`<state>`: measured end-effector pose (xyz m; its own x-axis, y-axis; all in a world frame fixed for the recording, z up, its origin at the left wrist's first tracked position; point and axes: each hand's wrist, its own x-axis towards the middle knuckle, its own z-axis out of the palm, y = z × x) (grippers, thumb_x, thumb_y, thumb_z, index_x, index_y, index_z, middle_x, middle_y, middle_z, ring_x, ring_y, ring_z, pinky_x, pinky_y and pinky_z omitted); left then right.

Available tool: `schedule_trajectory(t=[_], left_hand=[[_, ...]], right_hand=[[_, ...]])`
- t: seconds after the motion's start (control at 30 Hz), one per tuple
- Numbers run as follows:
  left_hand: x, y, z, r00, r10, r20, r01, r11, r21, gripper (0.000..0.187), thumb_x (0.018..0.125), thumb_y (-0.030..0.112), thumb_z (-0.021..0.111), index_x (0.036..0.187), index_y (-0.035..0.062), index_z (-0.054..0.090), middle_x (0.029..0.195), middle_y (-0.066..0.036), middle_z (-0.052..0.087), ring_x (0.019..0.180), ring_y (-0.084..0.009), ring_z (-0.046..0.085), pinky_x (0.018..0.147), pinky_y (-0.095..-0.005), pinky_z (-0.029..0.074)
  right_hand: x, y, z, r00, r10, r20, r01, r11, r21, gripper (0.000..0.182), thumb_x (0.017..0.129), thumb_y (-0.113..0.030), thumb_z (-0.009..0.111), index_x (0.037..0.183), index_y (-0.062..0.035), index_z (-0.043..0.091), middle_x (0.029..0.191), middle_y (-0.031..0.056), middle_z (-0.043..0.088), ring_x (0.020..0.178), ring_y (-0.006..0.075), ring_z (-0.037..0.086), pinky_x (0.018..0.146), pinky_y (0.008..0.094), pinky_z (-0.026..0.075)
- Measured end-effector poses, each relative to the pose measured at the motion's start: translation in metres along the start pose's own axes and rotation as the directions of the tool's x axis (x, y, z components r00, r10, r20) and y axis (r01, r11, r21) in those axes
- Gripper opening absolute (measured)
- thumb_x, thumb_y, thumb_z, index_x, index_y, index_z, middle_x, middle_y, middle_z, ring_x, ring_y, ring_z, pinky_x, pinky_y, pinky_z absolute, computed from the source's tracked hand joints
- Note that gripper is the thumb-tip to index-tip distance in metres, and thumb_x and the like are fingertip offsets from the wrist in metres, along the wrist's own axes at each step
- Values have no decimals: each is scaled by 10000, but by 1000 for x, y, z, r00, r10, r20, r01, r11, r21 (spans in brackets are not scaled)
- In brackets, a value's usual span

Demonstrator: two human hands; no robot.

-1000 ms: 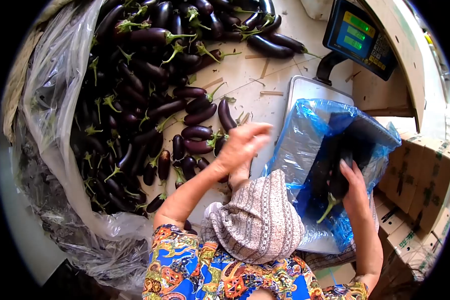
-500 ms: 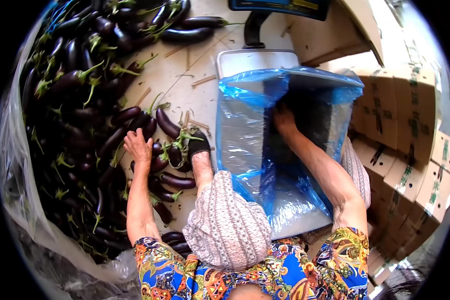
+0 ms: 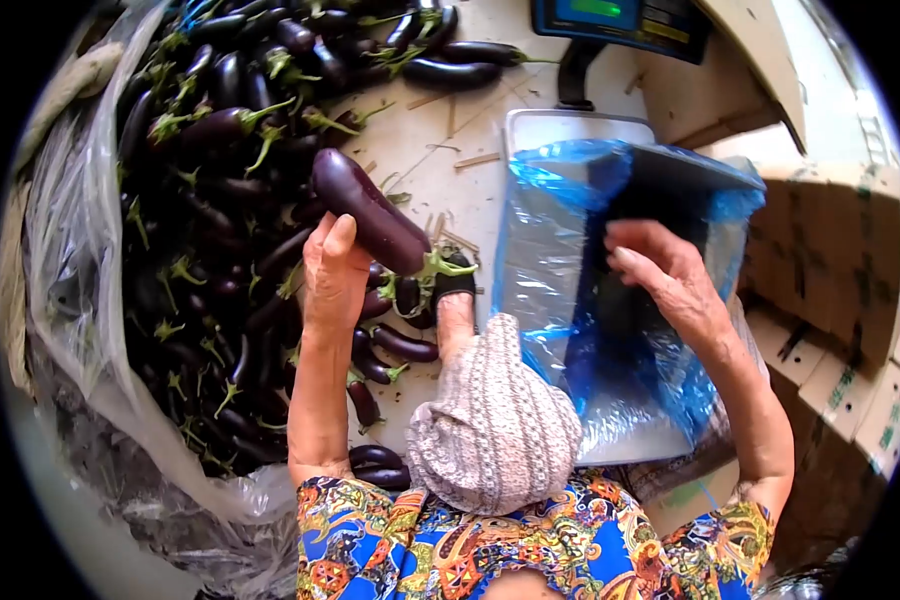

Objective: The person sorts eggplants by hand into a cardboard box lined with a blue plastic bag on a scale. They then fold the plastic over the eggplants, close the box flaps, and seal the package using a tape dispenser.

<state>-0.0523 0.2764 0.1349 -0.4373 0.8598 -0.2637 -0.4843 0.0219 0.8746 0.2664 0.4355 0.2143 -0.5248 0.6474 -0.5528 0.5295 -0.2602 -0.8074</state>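
Note:
A dark purple eggplant is in my left hand, raised over the heap, its green stem end slanting down to the right. My fingers are closed round its lower side. Several more eggplants lie piled behind and left of that hand. My right hand hovers at the mouth of a blue plastic bag, thumb apart from the loosely bent fingers, with nothing in it. The bag lines a box standing on a metal scale platform; its deep inside is dark.
A scale display stands on a post beyond the box. Cardboard boxes are stacked at the right. Clear plastic sheeting borders the heap at the left. My foot in a black shoe rests between heap and box.
My left hand has taken an eggplant and lifted it from the heap. My right hand has come up out of the bag. The view has shifted, so the scene sits farther right.

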Motion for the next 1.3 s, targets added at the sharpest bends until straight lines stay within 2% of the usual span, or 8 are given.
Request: schedule_trajectory(t=[0.13,0.27,0.47,0.73,0.87,1.07,1.2,1.3], left_hand=[[-7,30,103,939,-51,341,-28,975,222,405,945,150,646,1287,-49,557,1173,-111,662,1032,-155,631,906,-296,506],[9,23,151,717,9,697,-268,926,264,529,1013,358,536,1311,-78,554,1088,-162,676,945,-211,671,790,-313,559],[32,-30,63,996,-64,54,39,924,379,325,1015,199,533,1251,-7,619,976,-80,682,870,-141,661,767,-250,535],[9,-135,-143,884,12,-467,290,770,569,253,921,98,620,1163,30,655,1006,-65,686,907,-165,656,806,-294,527],[-9,-131,-191,814,361,-455,355,312,881,378,833,84,656,1208,42,630,1169,-162,629,1092,-338,596,982,-417,461],[29,-149,-200,922,387,-12,39,-63,997,555,780,135,702,1309,55,555,1283,-177,563,1190,-373,501,1023,-447,410],[52,-159,-172,950,275,-146,230,-304,924,602,676,215,807,1224,115,581,1075,-130,528,1078,-349,501,895,-478,447],[51,-151,-165,952,252,-173,194,-60,979,468,728,222,797,1134,69,622,1093,-155,550,1025,-336,573,846,-447,495]], right_hand=[[-25,-62,17,900,-435,7,430,885,-177,847,745,-240,855,1439,-63,403,1270,166,592,1155,240,586,966,361,487],[-37,-54,9,903,-386,-188,343,912,-224,762,804,-224,794,1426,-48,391,1114,168,657,1011,244,660,913,360,514],[-49,2,-23,936,321,-144,-340,931,-133,657,852,-358,682,1342,15,453,1152,180,604,1092,250,577,939,361,451],[83,172,-28,948,-67,-312,-174,712,-681,507,903,-262,611,1240,68,423,1143,359,577,1093,504,551,936,505,454],[94,178,-18,943,-59,-328,-303,262,-916,576,898,-239,604,1356,4,352,1257,314,552,1123,440,591,944,507,507],[109,175,-28,928,209,-307,-355,251,-901,579,922,-223,576,1389,13,329,1151,276,648,1018,436,657,869,502,540],[110,198,-40,936,174,-304,-345,296,-891,546,934,-220,552,1378,4,326,1141,287,643,962,431,672,846,488,550],[75,141,-14,949,72,-307,-315,286,-905,453,946,-197,541,1340,-14,413,1113,270,655,922,421,678,837,459,556]])
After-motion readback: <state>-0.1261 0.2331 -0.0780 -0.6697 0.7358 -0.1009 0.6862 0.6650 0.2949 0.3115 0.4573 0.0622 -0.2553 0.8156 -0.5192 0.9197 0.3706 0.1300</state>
